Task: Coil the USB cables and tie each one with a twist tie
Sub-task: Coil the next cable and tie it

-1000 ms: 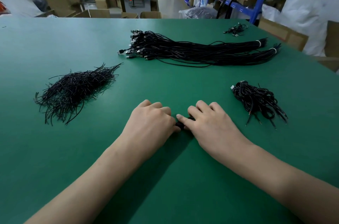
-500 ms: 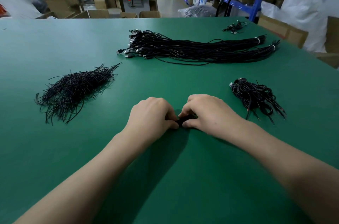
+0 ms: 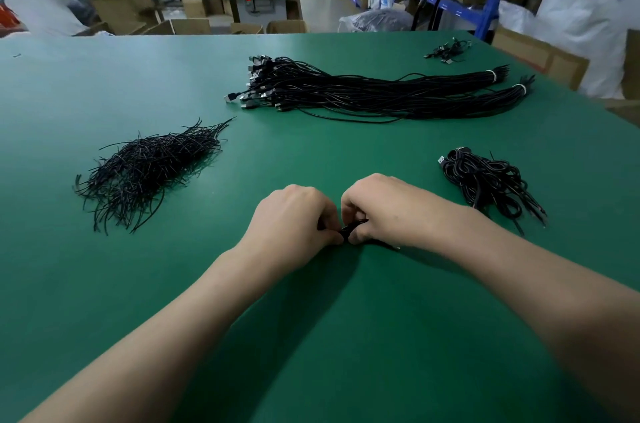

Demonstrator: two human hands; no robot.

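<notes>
Black cable (image 3: 347,231), coiled small, is lying low over the table (image 3: 311,336) between the hands. Left hand (image 3: 294,218) and right hand (image 3: 384,211) are both pinching it with curled fingers, apparently twisting a tie round it; the tie itself is hidden. Tying seems to be underway. Next, the coil is probably going to the done pile (image 3: 491,183) at right, then a fresh cable from the bundle (image 3: 363,93) and one of the ties (image 3: 145,173).

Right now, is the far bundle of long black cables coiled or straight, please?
Straight: the long black cables lie stretched out, uncoiled.
</notes>
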